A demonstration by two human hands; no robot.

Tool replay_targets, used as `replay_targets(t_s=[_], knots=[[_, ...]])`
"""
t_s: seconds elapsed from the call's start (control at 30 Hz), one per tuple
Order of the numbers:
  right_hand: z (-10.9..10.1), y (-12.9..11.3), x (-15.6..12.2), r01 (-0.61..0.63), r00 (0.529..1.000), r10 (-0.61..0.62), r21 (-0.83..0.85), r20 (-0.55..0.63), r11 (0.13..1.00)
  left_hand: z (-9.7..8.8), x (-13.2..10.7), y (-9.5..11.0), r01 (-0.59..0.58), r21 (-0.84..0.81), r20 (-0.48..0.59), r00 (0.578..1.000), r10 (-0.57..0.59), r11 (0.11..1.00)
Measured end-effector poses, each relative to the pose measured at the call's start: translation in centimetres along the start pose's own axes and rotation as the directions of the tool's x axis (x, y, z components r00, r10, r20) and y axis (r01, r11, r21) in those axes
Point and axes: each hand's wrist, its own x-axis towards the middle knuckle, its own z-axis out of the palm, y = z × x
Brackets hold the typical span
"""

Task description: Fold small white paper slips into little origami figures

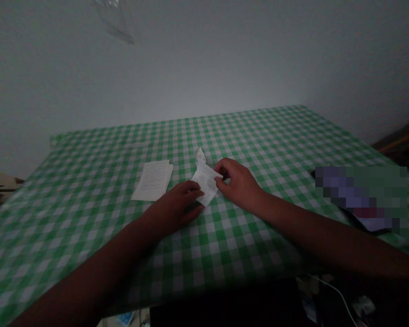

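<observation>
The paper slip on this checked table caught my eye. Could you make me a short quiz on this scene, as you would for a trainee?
1. Which is nearer the loose sheets: the left hand or the right hand?
2. True or false: the paper slip lies on its own, with neither hand touching it.
3. What pattern does the tablecloth have? A: plain, B: green-and-white checks, C: red stripes.

Key:
1. The left hand
2. False: both hands are at it
3. B
</observation>
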Motion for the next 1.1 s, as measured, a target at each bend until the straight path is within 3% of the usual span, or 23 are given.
replay_targets(t_s=[0.13, 0.37, 0.57, 0.7, 0.83, 0.97, 1.1], knots=[[0.1, -0.2, -0.1, 0.069, 0.995, -0.067, -0.011, 0.080, 0.998, -0.1, 0.0, -0.2, 0.005, -0.001, 0.018, 1.000, -0.005, 1.000], [0.4, 0.3, -0.4, 0.281, 0.937, -0.273, -0.005, 0.218, 0.960, -1.0, 0.4, -0.1, 0.042, -0.011, 0.024, 0.999, -0.042, 0.999], [0.4, 0.3, -0.5, 0.337, 0.910, -0.320, -0.019, 0.262, 0.941, -1.1, 0.4, -0.5, 0.064, 0.074, -0.063, 0.996, -0.059, 0.995], [0.3, 0.3, -0.4, 0.366, 0.899, -0.345, -0.033, 0.270, 0.930, -1.1, 0.3, -0.6, 0.078, 0.127, -0.046, 0.996, -0.073, 0.989], [0.1, 0.3, -0.5, 0.386, 0.887, -0.362, -0.028, 0.288, 0.922, -1.0, 0.4, -1.0, 0.013, 0.045, 0.002, 1.000, -0.013, 0.999], [-0.6, 0.0, -0.3, 0.431, 0.836, -0.405, 0.016, 0.370, 0.902, -1.1, 0.3, -1.8, -0.041, -0.047, 0.048, 0.998, 0.043, 0.998], [-1.3, -0.2, 0.0, 0.420, 0.830, -0.393, 0.023, 0.396, 0.907, -1.1, 0.3, -2.3, -0.072, -0.052, 0.024, 0.997, 0.074, 0.996]])
